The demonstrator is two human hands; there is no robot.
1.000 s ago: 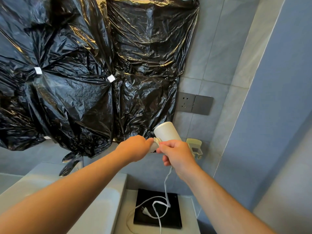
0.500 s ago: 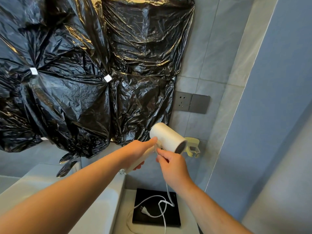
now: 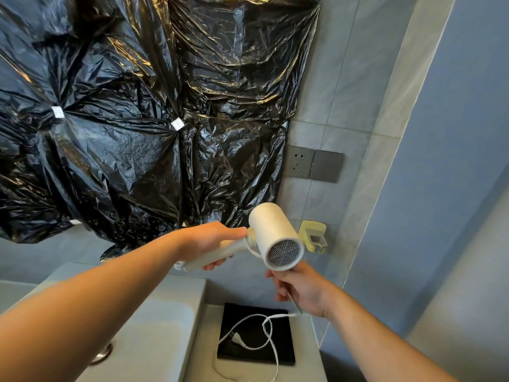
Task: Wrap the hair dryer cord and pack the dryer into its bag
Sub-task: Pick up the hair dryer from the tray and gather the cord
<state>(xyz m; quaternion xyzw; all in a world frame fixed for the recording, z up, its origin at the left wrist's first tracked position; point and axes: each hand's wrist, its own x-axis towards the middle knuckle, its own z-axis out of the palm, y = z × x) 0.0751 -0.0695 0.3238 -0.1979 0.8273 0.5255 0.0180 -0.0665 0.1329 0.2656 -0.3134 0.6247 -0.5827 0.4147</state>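
Hair dryer (image 3: 275, 232) held up before tiled wall (image 3: 344, 78), left hand (image 3: 212, 241) grip clamped round its handle, right hand (image 3: 300, 288) grip pinched on white cord (image 3: 264, 326) just below barrel, slack and plug (image 3: 239, 340) lying on black bag (image 3: 281, 351) on tabletop (image 3: 203, 340)

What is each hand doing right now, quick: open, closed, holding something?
Left hand: closed around the handle of the hair dryer.
Right hand: closed on the white cord.
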